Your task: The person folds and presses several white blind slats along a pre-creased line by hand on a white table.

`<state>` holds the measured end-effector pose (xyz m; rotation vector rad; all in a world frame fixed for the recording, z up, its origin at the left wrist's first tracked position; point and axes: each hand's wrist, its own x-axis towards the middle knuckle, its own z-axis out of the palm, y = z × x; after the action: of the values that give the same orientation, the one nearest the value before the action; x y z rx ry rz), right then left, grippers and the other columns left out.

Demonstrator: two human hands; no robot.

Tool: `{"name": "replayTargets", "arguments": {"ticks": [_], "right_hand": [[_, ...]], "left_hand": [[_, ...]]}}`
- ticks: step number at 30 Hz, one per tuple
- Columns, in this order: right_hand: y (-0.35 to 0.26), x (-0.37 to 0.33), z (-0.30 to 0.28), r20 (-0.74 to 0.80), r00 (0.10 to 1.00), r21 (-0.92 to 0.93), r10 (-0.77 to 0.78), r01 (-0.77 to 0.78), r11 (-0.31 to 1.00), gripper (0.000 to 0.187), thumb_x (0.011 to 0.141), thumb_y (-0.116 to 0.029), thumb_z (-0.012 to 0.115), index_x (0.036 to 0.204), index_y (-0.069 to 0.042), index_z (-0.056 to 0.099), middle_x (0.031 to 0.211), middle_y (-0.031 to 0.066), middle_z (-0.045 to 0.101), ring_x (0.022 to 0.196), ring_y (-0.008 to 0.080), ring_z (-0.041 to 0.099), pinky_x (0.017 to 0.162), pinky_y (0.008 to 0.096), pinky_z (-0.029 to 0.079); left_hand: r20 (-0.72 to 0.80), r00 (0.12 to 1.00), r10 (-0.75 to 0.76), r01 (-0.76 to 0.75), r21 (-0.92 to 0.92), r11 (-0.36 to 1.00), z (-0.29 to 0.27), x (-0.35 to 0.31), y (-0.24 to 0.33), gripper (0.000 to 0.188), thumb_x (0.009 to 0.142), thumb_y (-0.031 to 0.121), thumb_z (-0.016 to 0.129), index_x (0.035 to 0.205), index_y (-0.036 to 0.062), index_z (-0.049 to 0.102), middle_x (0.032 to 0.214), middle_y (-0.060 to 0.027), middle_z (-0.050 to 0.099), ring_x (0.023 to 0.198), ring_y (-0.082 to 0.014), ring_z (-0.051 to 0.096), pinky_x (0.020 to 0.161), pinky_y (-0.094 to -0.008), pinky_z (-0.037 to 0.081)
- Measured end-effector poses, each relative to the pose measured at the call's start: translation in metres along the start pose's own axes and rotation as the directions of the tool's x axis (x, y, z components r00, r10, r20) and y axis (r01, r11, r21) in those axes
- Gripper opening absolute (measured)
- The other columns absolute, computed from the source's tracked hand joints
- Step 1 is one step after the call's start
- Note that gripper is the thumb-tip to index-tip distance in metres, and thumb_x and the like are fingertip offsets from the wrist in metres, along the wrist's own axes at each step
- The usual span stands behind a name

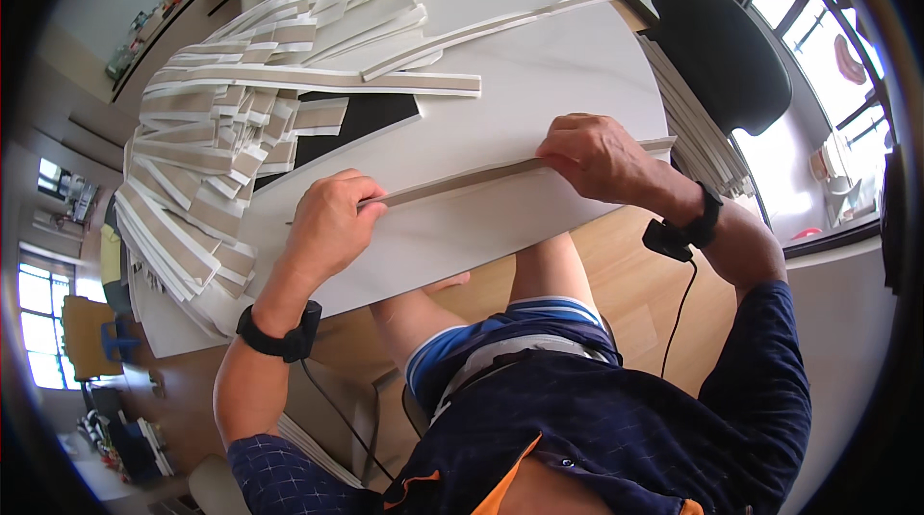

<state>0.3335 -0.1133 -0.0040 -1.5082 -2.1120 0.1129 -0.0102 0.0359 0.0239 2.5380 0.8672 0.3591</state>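
A long, narrow strip (pixel 462 183), brown-grey with a pale edge, stretches between my hands just over the near part of the white table (pixel 500 217). My left hand (pixel 334 221) pinches it close to its left end, thumb and fingers closed. Farther right, my right hand (pixel 599 157) grips the same strip, and its right end sticks out beyond the fingers toward the table's edge. The strip slants up to the right. Whether it touches the tabletop I cannot tell.
Many white-and-beige strips (pixel 192 164) lie heaped on the table's left and far side, partly over a black sheet (pixel 361 118). One long strip (pixel 491 32) lies apart at the far right. A black chair (pixel 722 48) holding more strips (pixel 698 111) stands beyond the right edge.
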Motion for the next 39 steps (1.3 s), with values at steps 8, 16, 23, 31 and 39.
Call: {"name": "replayTargets", "arguments": {"ticks": [8,16,23,31,39], "right_hand": [[-0.007,0.003,-0.001,0.029,0.998,-0.035,-0.049,0.050,0.998,0.005,0.091,-0.002,0.077,0.094,-0.001,0.074,0.089,0.0125,0.071,0.084,0.0339,0.070,0.074,0.0422,0.059],[-0.019,-0.013,0.005,-0.014,0.997,-0.184,-0.075,0.071,0.980,0.008,0.087,-0.001,0.078,0.093,-0.002,0.074,0.095,0.0097,0.071,0.090,0.0299,0.071,0.078,0.0396,0.060],[-0.056,-0.010,0.017,0.100,0.986,-0.295,0.131,-0.096,0.950,0.054,0.091,-0.026,0.081,0.135,0.001,0.064,0.137,0.0189,0.065,0.127,0.0362,0.064,0.108,0.0503,0.050],[-0.108,0.016,0.074,0.231,0.973,-0.032,0.012,-0.005,0.999,0.079,0.105,-0.040,0.063,0.163,0.005,0.034,0.164,0.0247,0.045,0.155,0.0396,0.041,0.128,0.0550,0.031],[-0.068,-0.047,0.026,0.233,0.960,-0.226,0.152,-0.099,0.969,0.096,0.096,-0.043,0.076,0.167,0.001,0.028,0.169,0.0233,0.039,0.159,0.0378,0.035,0.132,0.0544,0.023]], "left_hand": [[-0.146,0.975,0.165,-0.137,0.184,0.973,0.017,-0.012,-0.004,0.008,0.085,0.004,0.078,0.084,0.0019,0.070,0.087,-0.0136,0.068,0.083,-0.0387,0.068,0.072,-0.0460,0.055],[-0.113,0.960,0.255,-0.214,0.286,0.934,0.023,-0.014,-0.010,0.005,0.086,0.003,0.074,0.086,0.0027,0.069,0.089,-0.0132,0.068,0.085,-0.0380,0.067,0.072,-0.0476,0.055],[-0.080,0.940,0.331,-0.281,0.365,0.888,0.022,-0.008,-0.004,0.011,0.087,0.002,0.062,0.077,0.0038,0.062,0.084,-0.0118,0.062,0.080,-0.0348,0.066,0.068,-0.0466,0.057],[-0.055,0.949,0.310,-0.262,0.406,0.875,0.019,-0.013,-0.001,0.009,0.085,-0.001,0.060,0.076,0.0028,0.059,0.083,-0.0129,0.061,0.080,-0.0360,0.066,0.068,-0.0478,0.057],[-0.067,0.945,0.320,-0.275,0.362,0.891,0.026,-0.011,-0.003,0.009,0.082,-0.004,0.060,0.076,0.0024,0.060,0.084,-0.0133,0.062,0.080,-0.0365,0.066,0.069,-0.0474,0.057]]}}
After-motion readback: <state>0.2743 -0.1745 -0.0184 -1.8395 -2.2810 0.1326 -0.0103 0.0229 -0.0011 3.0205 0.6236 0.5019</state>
